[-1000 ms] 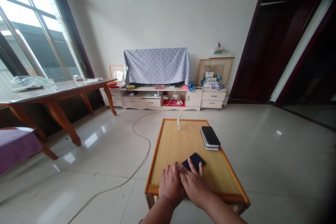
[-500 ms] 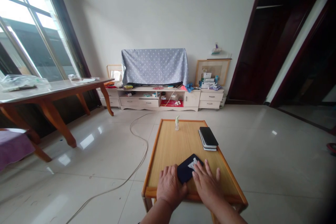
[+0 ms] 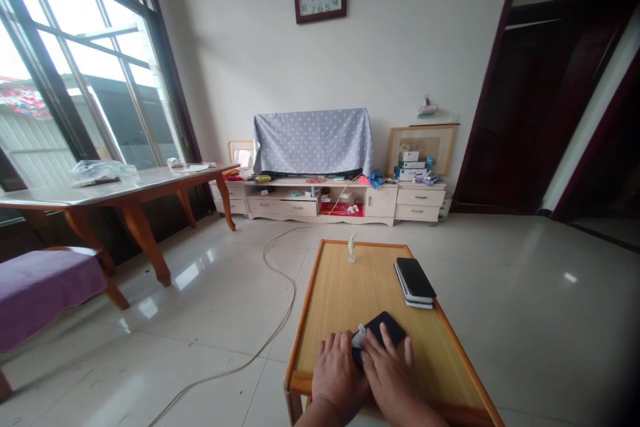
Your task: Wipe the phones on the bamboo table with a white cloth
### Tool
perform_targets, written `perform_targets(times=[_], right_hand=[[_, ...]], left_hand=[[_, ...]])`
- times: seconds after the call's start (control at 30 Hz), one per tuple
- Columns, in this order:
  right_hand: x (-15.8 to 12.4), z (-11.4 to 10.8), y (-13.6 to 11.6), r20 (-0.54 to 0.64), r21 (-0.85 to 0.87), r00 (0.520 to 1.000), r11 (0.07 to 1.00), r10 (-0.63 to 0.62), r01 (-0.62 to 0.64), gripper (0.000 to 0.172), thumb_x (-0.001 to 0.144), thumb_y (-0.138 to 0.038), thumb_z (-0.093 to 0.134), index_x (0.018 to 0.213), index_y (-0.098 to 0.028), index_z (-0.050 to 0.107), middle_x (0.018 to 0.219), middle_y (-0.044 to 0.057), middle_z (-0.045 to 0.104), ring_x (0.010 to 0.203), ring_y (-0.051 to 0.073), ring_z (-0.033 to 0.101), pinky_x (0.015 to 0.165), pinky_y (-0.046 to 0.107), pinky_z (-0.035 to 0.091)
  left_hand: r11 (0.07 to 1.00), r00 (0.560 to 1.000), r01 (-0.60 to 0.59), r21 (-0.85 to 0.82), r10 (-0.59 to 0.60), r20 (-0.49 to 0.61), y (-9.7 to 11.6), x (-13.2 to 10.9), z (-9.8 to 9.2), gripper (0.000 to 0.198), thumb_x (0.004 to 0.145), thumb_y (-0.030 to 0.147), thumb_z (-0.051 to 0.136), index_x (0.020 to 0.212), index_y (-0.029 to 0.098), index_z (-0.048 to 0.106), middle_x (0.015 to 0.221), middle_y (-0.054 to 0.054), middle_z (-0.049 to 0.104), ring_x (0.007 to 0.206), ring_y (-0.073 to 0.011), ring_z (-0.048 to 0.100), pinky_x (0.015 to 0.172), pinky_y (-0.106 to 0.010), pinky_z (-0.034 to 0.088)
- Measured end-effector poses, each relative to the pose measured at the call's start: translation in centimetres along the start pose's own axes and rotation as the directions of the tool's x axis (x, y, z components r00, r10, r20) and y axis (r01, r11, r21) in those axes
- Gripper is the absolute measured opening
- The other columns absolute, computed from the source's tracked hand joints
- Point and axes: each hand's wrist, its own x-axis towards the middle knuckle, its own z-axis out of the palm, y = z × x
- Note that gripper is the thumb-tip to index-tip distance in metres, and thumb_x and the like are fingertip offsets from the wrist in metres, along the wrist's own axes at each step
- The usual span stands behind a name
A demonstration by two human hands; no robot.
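A dark blue notebook (image 3: 394, 327) lies at a slant near the front of a small wooden table (image 3: 336, 293). My left hand (image 3: 336, 368) rests at its left side, fingers together and steadying it; the thumb is hidden. My right hand (image 3: 390, 370) lies over the cover, pressing a crumpled white tissue (image 3: 358, 336) under its fingers, with some fingers spread. The tissue is now at the notebook's left end, close to my left fingertips. Both hands cover the notebook's near edge.
A small clear spray bottle (image 3: 351, 250) stands at the table's far edge. Several stacked notebooks (image 3: 415, 279) with a black one on top lie by the right edge. A cable (image 3: 280, 323) runs along the floor at left. A low cabinet (image 3: 280, 208) stands by the wall.
My right hand has slid the tissue leftward across the cover, from the notebook's right part towards my left hand. The camera view has tilted up and shifted left.
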Motion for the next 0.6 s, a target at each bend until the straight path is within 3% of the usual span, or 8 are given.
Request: perform_targets(times=[0.1,0.27,0.33,0.43,0.6], right_hand=[[0.6,-0.3,-0.5,0.013,0.024,0.997,0.997,-0.072,0.071,0.053,0.100,-0.053,0.013,0.142,-0.044,0.044,0.152,-0.007,0.041,0.149,0.030,0.012,0.113,0.071,0.001],[3.0,-1.2,3.2,-0.079,-0.050,0.977,0.978,0.197,-0.201,0.057,0.099,-0.052,0.013,0.144,-0.037,0.043,0.154,-0.004,0.038,0.149,0.032,0.009,0.109,0.076,0.002],[2.9,-0.8,4.1,-0.106,-0.076,0.965,0.965,0.242,-0.250,0.058,0.098,-0.053,0.013,0.145,-0.035,0.043,0.155,-0.003,0.037,0.150,0.032,0.008,0.109,0.077,0.002],[1.3,0.4,3.4,-0.102,-0.082,0.974,0.974,0.204,-0.213,0.058,0.097,-0.055,0.017,0.145,-0.035,0.043,0.155,-0.002,0.035,0.149,0.032,0.011,0.110,0.075,0.001],[-1.1,0.8,1.2,-0.010,0.020,0.999,0.999,0.036,-0.035,0.054,0.097,-0.057,0.020,0.142,-0.041,0.047,0.152,-0.005,0.038,0.147,0.032,0.021,0.114,0.071,0.000]], left_hand=[[1.000,1.000,0.011,0.002,-0.011,0.021,0.2,0.0,-0.1,0.040,0.081,0.042,0.050,0.119,0.026,0.053,0.116,-0.007,0.060,0.111,-0.0271,0.050,0.099,-0.040,0.032],[0.998,0.997,0.016,0.059,-0.021,0.081,0.3,0.2,-0.5,0.053,0.072,0.044,0.059,0.122,0.026,0.051,0.120,-0.007,0.058,0.115,-0.0293,0.048,0.102,-0.042,0.030],[0.997,0.996,0.017,0.074,-0.023,0.082,0.1,0.2,-0.3,0.056,0.069,0.043,0.060,0.122,0.026,0.051,0.121,-0.008,0.058,0.115,-0.0298,0.047,0.102,-0.043,0.030],[0.999,0.999,0.018,0.044,-0.020,0.039,-0.3,0.3,0.3,0.056,0.067,0.044,0.061,0.120,0.026,0.052,0.117,-0.007,0.059,0.113,-0.0297,0.048,0.101,-0.043,0.030],[1.000,1.000,0.008,0.015,-0.008,-0.019,-0.6,0.5,1.1,0.043,0.077,0.052,0.053,0.111,0.026,0.056,0.109,-0.006,0.060,0.107,-0.0284,0.049,0.096,-0.042,0.032]])
